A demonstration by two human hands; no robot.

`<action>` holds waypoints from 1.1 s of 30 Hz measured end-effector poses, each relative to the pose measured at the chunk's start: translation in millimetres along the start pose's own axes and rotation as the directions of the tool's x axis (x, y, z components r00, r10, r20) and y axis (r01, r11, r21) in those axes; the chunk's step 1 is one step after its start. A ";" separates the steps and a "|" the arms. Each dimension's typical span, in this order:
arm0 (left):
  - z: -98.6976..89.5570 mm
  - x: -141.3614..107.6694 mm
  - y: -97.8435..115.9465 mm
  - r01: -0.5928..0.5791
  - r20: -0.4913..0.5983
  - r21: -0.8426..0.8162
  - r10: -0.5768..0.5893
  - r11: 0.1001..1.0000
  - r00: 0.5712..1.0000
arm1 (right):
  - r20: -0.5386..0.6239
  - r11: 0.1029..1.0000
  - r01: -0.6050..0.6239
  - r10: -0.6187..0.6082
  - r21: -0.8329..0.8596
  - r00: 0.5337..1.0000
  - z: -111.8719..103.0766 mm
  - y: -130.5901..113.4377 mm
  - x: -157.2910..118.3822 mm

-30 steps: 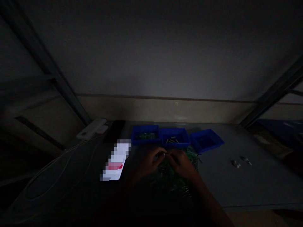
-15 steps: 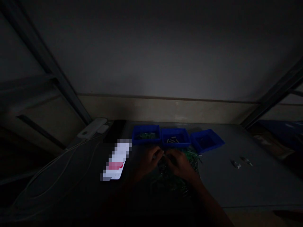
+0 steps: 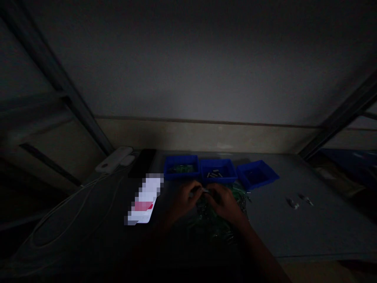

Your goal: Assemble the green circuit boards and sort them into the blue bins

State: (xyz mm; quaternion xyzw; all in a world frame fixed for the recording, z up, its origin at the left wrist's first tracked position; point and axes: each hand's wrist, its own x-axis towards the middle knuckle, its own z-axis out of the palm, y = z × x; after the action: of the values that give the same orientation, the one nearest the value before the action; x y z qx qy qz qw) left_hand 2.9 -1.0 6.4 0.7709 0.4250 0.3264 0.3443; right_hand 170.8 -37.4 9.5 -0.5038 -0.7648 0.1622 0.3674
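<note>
My left hand point(image 3: 189, 197) and my right hand point(image 3: 223, 199) meet in front of the middle blue bin, fingers pinched together. Between the fingertips shows a small pale piece point(image 3: 205, 190), with both hands closed on it; in the dim light its exact kind cannot be made out. Under and around my hands lies a heap of green and shiny small parts point(image 3: 216, 228), partly covered by the right hand and forearm. Just beyond stands the middle blue bin point(image 3: 219, 181), holding several short whitish pieces point(image 3: 214, 175).
Left of it is a blue bin point(image 3: 182, 157) with greenish parts; a third blue bin point(image 3: 257, 184) sits tilted to the right. A lit phone point(image 3: 145, 198), a dark flat object point(image 3: 143, 163), a power strip point(image 3: 114, 159) with cables, and small loose pieces point(image 3: 293, 203) lie on the grey table point(image 3: 309, 232).
The pale piece between my fingertips shows a little more clearly, and my fingers have shifted slightly. Both hands stay in nearly the same place.
</note>
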 end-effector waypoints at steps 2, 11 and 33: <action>0.3 1.0 0.2 0.017 0.030 0.031 -0.018 0.999 0.999 | -0.005 1.000 0.011 -0.011 -0.017 1.000 1.0 2.0 0.1; -6.6 5.0 -14.6 0.018 0.211 0.173 -0.055 0.985 0.976 | -0.430 0.877 -0.452 0.349 -0.163 0.833 -24.9 35.6 2.3; -26.4 2.6 -17.9 0.014 0.271 0.286 -0.095 0.958 0.958 | -0.378 0.885 -0.440 0.359 -0.152 0.853 -25.3 43.7 0.5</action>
State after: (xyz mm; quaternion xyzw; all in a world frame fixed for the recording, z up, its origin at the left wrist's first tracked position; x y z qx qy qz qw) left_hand -24.7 15.2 7.0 0.8384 0.4349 0.1398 0.2973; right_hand 217.5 -20.8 -0.1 -0.7123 -0.5811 0.0555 0.3896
